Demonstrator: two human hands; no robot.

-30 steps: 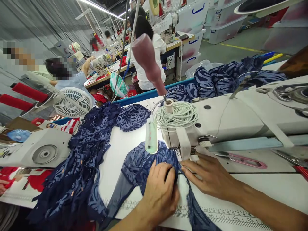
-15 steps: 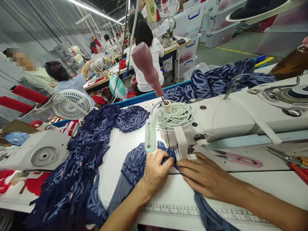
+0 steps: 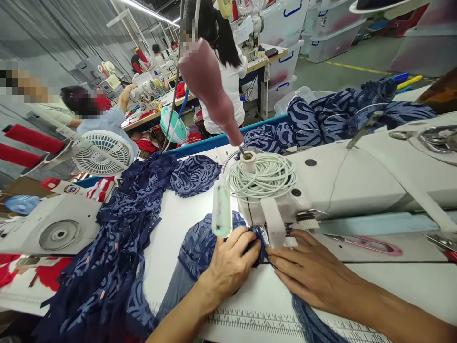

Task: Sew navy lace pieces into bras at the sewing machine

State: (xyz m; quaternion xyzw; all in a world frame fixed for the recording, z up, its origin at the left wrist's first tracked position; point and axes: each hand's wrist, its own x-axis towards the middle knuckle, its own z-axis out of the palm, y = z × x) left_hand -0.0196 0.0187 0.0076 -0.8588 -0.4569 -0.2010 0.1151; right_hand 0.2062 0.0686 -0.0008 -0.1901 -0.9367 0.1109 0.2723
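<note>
My left hand [image 3: 233,259] is closed on a bunched edge of navy patterned fabric [image 3: 198,243], just left of the sewing machine's presser foot [image 3: 263,234]. A sheer navy part of this piece hangs toward me under my left forearm. Close on the right of the foot, my right hand [image 3: 310,269] holds the same fabric, its fingertips partly hidden by the white machine guard. From beneath that hand a narrow navy strip [image 3: 312,319] trails to the table's front edge. The sewing machine [image 3: 357,176] carries a coil of pale green cord [image 3: 262,176] on its head.
A heap of navy pieces [image 3: 117,252] lies at left, with a rounded piece [image 3: 195,175] beside it. Pink-handled thread snips [image 3: 378,245] rest behind my right hand. A maroon-handled screwdriver [image 3: 212,90] stands upright in the machine head. Co-workers sit at machines beyond.
The camera view has shifted slightly, with the machine head appearing closer. Both hands keep their hold on the fabric by the presser foot, with little visible movement.
</note>
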